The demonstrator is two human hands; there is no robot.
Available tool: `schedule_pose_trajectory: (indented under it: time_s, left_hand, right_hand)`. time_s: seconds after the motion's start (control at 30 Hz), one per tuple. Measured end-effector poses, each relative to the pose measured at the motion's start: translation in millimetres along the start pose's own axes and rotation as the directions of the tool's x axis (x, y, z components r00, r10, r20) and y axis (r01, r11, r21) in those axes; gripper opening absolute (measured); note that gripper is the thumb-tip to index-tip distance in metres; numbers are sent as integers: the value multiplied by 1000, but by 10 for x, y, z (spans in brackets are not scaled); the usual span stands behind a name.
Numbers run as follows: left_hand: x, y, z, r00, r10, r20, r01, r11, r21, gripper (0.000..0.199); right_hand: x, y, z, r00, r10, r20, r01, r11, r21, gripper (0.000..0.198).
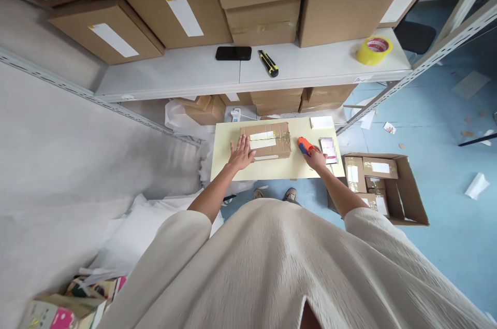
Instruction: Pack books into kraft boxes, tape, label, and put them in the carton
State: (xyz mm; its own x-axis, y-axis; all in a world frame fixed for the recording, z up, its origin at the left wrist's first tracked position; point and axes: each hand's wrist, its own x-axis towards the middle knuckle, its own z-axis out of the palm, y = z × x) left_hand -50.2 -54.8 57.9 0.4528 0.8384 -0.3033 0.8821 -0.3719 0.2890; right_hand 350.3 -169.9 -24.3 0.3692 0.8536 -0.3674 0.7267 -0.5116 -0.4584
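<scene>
A taped cardboard box (277,150) with white labels lies on the pale yellow table (225,166). My left hand (241,153) rests flat on the box's left end, fingers stretched out. To the right of the box, my right hand (316,159) is wrapped around an orange and blue handheld tool (305,144); its exact kind is hard to make out. Just beyond that hand lies a phone-like device (328,149) with a lit pinkish screen. A white stack of labels or paper (321,122) sits at the table's far right corner.
On the shelf (171,72) above are a black phone (233,53), a yellow-black utility knife (268,63), a yellow tape roll (375,50) and large cartons (182,8). An open carton (411,189) holding several small boxes stands at right. White packing sheets (143,225) are piled at left.
</scene>
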Motion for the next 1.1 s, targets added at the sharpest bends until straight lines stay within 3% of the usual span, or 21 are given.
schedule_pose_trajectory:
  time_s: [0.23, 0.37, 0.57, 0.7, 0.8, 0.9, 1.0, 1.1]
  left_hand:
    - [-36, -26, -57, 1000, 9, 6, -9, 1000, 17, 86]
    - [-82, 29, -50, 998, 5, -65, -2, 999, 37, 84]
    - [-98, 41, -48, 992, 37, -121, -34, 999, 30, 82]
    - [-63, -4, 5, 989, 53, -136, -53, 999, 6, 80]
    - [-36, -27, 65, 984, 56, -166, -58, 998, -9, 79]
    - [-18, -31, 103, 982, 51, -184, -62, 997, -50, 78]
    - [-12, -33, 112, 979, 52, -196, -73, 992, -101, 77]
    - [-19, -47, 113, 977, 53, -206, -85, 985, -148, 75]
  right_hand:
    - [32, 18, 93, 999, 17, 35, -19, 998, 59, 36]
    - [6, 4, 1, 1000, 15, -3, -15, 998, 59, 40]
    - [27, 16, -391, 981, 192, -3, -187, 959, 214, 49]
    - [60, -48, -791, 977, 190, -97, -127, 886, 447, 46]
    - [64, -241, -1079, 971, 158, -177, -44, 853, 521, 44]
    - [46, -583, -1251, 986, 33, -161, 61, 836, 545, 51]
    - [24, -1018, -1261, 983, -145, -111, 181, 843, 507, 66]
    - [35, -1432, -1157, 971, -235, -38, 230, 890, 394, 74]
